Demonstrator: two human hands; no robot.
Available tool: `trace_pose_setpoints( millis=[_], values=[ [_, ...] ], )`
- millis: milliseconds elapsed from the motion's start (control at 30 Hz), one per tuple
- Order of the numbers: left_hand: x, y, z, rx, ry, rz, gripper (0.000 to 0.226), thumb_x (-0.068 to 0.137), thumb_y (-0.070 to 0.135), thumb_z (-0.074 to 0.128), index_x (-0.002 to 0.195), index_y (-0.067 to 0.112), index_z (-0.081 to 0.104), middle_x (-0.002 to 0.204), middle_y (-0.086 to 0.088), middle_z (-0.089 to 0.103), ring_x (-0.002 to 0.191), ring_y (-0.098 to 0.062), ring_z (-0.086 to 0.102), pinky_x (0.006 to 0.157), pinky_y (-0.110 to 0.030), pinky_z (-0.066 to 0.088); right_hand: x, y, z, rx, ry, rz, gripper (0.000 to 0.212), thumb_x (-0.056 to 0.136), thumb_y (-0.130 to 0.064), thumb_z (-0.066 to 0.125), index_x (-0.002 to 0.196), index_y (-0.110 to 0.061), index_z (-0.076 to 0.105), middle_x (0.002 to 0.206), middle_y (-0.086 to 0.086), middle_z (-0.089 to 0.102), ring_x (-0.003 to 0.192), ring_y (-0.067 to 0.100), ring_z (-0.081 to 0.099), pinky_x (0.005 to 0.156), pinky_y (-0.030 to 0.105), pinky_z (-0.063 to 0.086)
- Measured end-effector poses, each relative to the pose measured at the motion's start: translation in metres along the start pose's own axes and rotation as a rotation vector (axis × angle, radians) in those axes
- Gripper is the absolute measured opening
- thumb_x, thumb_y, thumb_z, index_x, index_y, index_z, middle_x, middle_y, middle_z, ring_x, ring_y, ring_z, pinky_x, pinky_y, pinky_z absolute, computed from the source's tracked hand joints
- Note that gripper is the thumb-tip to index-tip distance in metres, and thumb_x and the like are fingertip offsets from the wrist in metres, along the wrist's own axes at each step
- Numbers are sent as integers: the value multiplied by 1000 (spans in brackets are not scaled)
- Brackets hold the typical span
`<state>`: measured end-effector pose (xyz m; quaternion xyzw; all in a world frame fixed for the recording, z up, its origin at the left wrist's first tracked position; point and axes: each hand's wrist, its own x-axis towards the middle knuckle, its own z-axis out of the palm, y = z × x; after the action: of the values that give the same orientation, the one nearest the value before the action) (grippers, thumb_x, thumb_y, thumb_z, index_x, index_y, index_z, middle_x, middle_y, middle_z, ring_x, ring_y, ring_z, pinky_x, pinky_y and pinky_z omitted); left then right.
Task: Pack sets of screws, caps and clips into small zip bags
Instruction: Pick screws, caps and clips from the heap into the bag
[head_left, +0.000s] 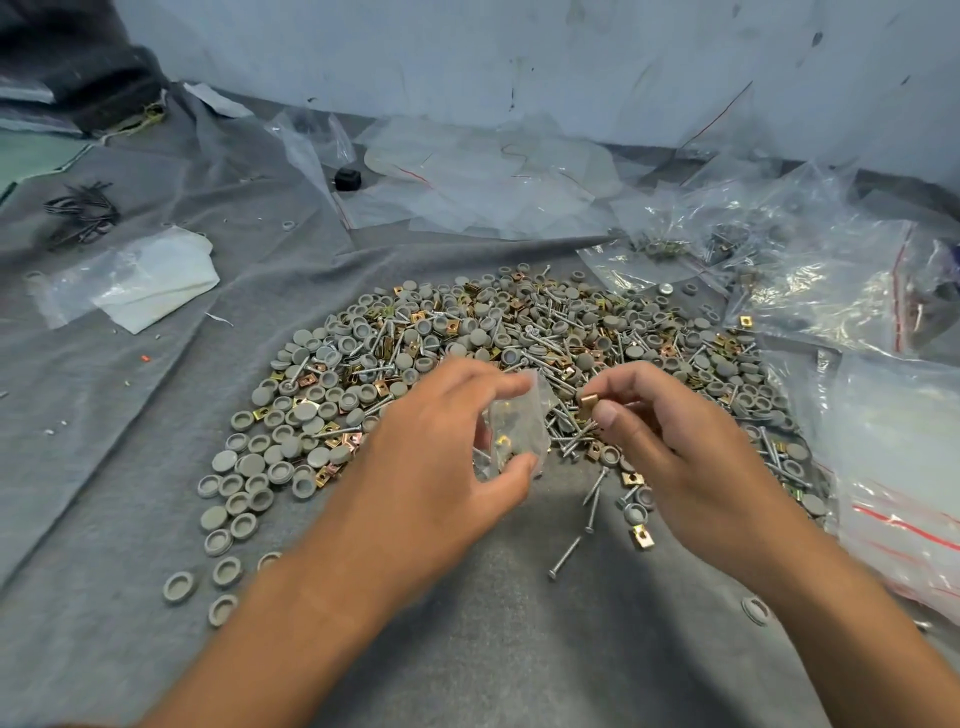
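Observation:
A big heap (498, 358) of grey round caps, silver screws and brass clips lies on the grey cloth (156, 415). My left hand (436, 447) holds a small clear zip bag (517, 431) between thumb and fingers, just above the heap's near edge. At least one brass clip shows inside the bag. My right hand (670, 441) pinches a brass clip (588, 404) between thumb and forefinger, right beside the bag's mouth.
Loose screws (566, 556) and caps (223, 571) lie scattered in front of the heap. Empty zip bags with red strips (904, 499) are stacked at the right. Filled and crumpled clear bags (779, 244) sit behind. A white folded bag (150, 280) and dark wire pieces (83, 210) lie at left.

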<state>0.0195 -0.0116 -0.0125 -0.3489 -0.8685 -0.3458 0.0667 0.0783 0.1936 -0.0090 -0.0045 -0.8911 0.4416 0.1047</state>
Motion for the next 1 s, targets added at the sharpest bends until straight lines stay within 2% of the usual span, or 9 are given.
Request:
trace_pose_setpoints(
  millis=[67,167,233,367,467,633,833,933,1000],
  values=[
    [1,2,2,-23,4,1,53,84,37,74,134,28,62,114,22,55,82,-3,57,79,-17,48,-4,-14,1,86,4,-74,11,95,-39,53,99,-41,63,80,-22,62,68,-1,54,57,8,37],
    [1,5,5,-38,-2,5,51,84,37,76,132,29,62,112,23,53,80,-4,57,78,-20,49,-10,-26,12,-108,95,-241,9,98,-35,54,99,-43,58,81,-24,61,76,-8,57,65,2,39],
    [1,6,5,-38,-6,6,49,84,37,74,130,29,62,112,23,52,81,-3,56,78,-19,48,-13,-27,21,-204,126,-289,10,100,-30,55,107,-37,56,88,-28,57,87,-13,55,74,-1,37],
    [1,7,4,-39,-20,10,46,83,37,69,128,28,63,111,23,52,83,1,54,78,-15,43,-13,-24,26,-340,107,-341,21,99,-17,56,118,-20,61,102,-18,54,94,-5,53,85,5,38],
    [0,6,3,-39,-17,16,47,84,36,71,130,28,63,111,24,52,84,1,55,77,-14,44,-13,-24,25,-348,186,-366,23,94,-17,66,116,-22,63,98,-16,62,89,-6,58,82,7,44],
    [-1,6,3,-44,2,20,51,85,38,72,134,29,60,112,26,51,85,0,57,76,-12,44,-11,-23,21,-276,264,-377,30,86,-24,75,112,-25,61,88,-17,69,82,-19,57,73,-3,38],
    [-1,4,1,-43,36,17,54,84,40,70,136,28,60,113,23,54,86,-3,57,82,-11,44,-5,-13,5,-176,315,-210,23,80,-29,79,94,-30,61,82,-23,65,82,-5,65,68,3,47],
    [2,1,-4,-99,109,-13,48,84,34,71,131,27,65,109,21,59,86,-5,59,77,-6,43,0,2,3,-196,173,-56,18,77,-31,80,88,-32,65,74,-22,66,77,-8,64,65,4,46],
    [2,-4,-14,-191,232,-68,34,87,28,72,121,31,69,99,21,63,76,-6,60,66,-8,44,2,9,6,-263,33,33,18,80,-36,79,90,-36,64,77,-21,67,77,-7,64,69,11,50]
  ],
)
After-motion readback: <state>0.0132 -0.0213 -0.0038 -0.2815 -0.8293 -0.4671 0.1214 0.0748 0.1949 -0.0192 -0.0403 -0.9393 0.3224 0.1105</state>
